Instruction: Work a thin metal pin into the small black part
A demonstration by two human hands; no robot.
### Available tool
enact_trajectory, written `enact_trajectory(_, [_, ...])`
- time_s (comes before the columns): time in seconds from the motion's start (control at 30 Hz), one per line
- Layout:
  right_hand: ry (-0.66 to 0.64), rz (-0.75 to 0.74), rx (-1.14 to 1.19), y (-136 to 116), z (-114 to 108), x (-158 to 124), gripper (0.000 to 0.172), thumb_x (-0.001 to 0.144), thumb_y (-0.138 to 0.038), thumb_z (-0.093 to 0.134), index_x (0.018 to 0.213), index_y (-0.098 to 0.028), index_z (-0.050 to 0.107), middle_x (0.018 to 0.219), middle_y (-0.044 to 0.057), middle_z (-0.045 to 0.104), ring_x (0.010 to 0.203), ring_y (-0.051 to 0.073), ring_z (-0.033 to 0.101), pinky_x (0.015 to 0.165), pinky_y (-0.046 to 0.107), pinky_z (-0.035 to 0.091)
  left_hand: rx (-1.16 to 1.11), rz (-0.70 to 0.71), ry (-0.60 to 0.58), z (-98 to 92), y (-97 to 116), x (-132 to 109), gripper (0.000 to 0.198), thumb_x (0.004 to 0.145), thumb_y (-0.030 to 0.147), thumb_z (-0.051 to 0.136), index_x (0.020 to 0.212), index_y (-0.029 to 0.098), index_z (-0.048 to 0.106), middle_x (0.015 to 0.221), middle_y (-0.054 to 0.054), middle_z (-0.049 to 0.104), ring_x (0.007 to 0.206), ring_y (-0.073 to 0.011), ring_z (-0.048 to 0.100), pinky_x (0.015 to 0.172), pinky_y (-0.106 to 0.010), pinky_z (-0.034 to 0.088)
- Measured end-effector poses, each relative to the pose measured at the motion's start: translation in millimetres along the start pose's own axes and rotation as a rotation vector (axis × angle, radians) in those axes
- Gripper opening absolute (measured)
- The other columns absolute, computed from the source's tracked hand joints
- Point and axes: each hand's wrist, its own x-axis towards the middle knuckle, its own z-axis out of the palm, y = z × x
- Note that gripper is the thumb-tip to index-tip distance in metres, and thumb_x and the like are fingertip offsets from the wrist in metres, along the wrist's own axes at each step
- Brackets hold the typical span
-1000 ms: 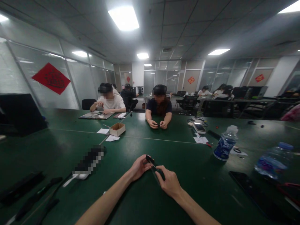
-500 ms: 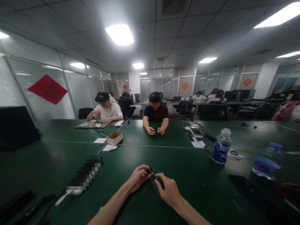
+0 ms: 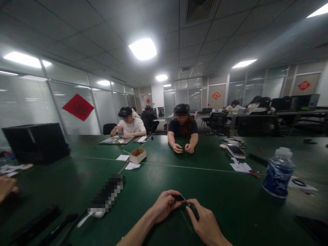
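My left hand [image 3: 164,205] is closed, pinching a small black piece [image 3: 178,197] between thumb and fingers just above the green table. In my right hand [image 3: 205,220] is a screwdriver [image 3: 192,210] with a dark handle and a thin metal shaft. Its shaft points up and left and meets the right end of the black piece; whether the tip sits in a screw is too small to tell. My right fingers wrap the handle and hide part of it.
An open cardboard box [image 3: 137,156] stands beyond my hands, left of centre. A blue-labelled bottle [image 3: 278,174] stands at right. A phone on a white charger [image 3: 98,212] lies at left. Across the green table [image 3: 159,177] sits a co-worker [image 3: 182,128]; another person's hand [image 3: 7,187] shows at the left edge.
My view has turned left, so everything shifts right in the picture. Another person's hand enters at the left edge, and a second bottle leaves at right. Both my hands keep their holds.
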Motion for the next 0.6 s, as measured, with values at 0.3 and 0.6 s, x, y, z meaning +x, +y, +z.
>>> enact_trajectory(0.3, [-0.101, 0.017, -0.015, -1, -4, 2, 0.028, 0.094, -0.038, 0.031, 0.101, -0.023, 0.054, 0.086, 0.005, 0.069, 0.075, 0.020, 0.068, 0.060, 0.027, 0.049, 0.064, 0.030, -0.126, -0.7, -1, 1, 0.028, 0.066, -0.002, 0.053, 0.090, 0.008, 0.063, 0.098, -0.013, 0.066, 0.092, -0.0190, 0.066, 0.083, -0.024, 0.050])
enact_trajectory(0.6, [-0.138, 0.031, -0.170, -14, -13, 4, 0.026, 0.093, -0.032, 0.034, 0.103, -0.020, 0.055, 0.090, 0.006, 0.069, 0.078, 0.020, 0.067, 0.067, 0.027, 0.046, 0.142, 0.070, -0.164, 5.7, 6, -6, 0.030, 0.067, -0.005, 0.052, 0.091, 0.007, 0.066, 0.111, -0.015, 0.063, 0.100, -0.0186, 0.062, 0.088, -0.021, 0.048])
